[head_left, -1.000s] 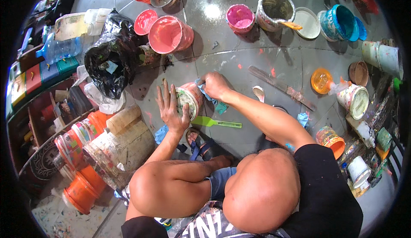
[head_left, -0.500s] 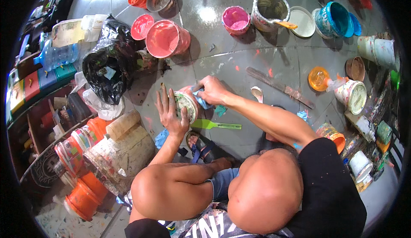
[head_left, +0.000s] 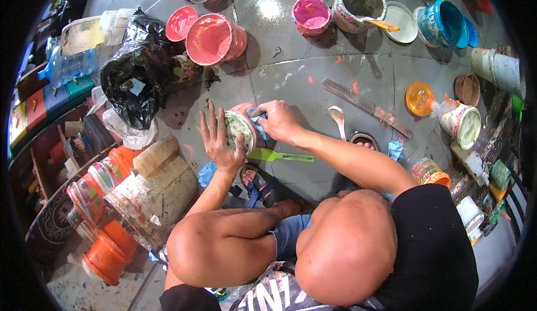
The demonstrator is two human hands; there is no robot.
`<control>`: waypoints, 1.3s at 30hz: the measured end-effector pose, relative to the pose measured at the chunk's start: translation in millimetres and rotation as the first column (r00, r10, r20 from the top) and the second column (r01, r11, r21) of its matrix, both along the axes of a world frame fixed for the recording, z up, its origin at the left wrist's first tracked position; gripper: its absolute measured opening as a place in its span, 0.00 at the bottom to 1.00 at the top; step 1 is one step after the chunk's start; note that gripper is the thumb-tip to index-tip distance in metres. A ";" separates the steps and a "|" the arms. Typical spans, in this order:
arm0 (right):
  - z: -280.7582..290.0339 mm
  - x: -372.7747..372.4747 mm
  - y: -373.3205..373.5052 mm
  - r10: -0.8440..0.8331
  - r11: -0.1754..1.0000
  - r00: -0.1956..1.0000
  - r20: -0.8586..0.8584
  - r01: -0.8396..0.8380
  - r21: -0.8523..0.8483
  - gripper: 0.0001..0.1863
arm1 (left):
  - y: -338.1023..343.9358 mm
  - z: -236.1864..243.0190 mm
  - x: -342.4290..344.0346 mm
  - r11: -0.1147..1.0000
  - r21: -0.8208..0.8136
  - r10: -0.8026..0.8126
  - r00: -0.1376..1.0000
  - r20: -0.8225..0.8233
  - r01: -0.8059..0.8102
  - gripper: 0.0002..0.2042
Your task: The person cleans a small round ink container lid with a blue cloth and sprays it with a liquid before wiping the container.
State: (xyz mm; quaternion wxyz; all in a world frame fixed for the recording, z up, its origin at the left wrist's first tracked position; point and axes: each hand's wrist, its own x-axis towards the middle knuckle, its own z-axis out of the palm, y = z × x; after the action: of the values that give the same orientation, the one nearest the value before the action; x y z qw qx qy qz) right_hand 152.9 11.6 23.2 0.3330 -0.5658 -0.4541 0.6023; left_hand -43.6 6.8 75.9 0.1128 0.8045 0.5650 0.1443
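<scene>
A small paint tub (head_left: 241, 133) lies tilted on its side in front of me, its round end smeared white and green and its wall pinkish. My left hand (head_left: 219, 142) is spread, fingers stretched out, with the palm side against that round end. Bunched in my right hand (head_left: 279, 123) is a blue cloth (head_left: 257, 123), pressed against the tub's right side. Just below the tub lies a bright green spatula (head_left: 282, 156), its left end partly hidden. A spoon with a pale handle (head_left: 339, 122) rests to the right of my right hand.
A long flat stick (head_left: 369, 107) lies at right. Farther off stand a coral paint bucket (head_left: 238, 45), a pink tub (head_left: 311, 23), a grey-smeared bucket (head_left: 344, 17) and a blue bucket (head_left: 433, 26). At left are a black plastic bag (head_left: 134, 70) and a large stained bucket (head_left: 151, 193).
The view has shifted slightly. My right hand has moved a little along the tub with the cloth, and a green scrap below it no longer shows. My left hand keeps its place on the tub.
</scene>
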 end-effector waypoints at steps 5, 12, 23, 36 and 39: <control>-19.5 -7.6 7.9 -0.003 0.994 1.000 0.028 0.000 0.108 0.14 | 0.8 0.0 -1.9 1.000 0.020 0.023 1.000 -0.005 -0.023 0.36; -18.8 -1.8 -8.2 -0.025 0.999 0.998 -0.064 0.026 0.023 0.13 | 3.8 1.4 0.3 1.000 0.009 -0.004 1.000 -0.001 0.004 0.36; -14.5 -2.6 10.6 0.002 0.998 0.995 -0.099 0.004 0.057 0.13 | 1.9 2.0 0.8 0.999 0.026 0.027 1.000 -0.002 -0.027 0.36; -63.3 32.4 41.4 -0.225 0.974 0.974 -0.008 0.225 -0.018 0.15 | 5.0 -25.6 25.5 0.897 -0.089 0.437 0.898 0.054 -0.432 0.30; -52.5 47.2 27.5 -0.263 0.956 0.948 -0.178 0.230 -0.183 0.18 | 2.4 -29.1 -9.3 0.884 -0.189 0.435 0.900 0.002 -0.427 0.32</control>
State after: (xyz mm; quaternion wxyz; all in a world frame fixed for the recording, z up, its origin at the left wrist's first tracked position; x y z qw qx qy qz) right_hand 200.1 39.1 -29.3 0.4035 -0.5795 -0.2941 0.6441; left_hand -52.9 9.2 46.8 0.1641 0.6417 0.7377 0.1306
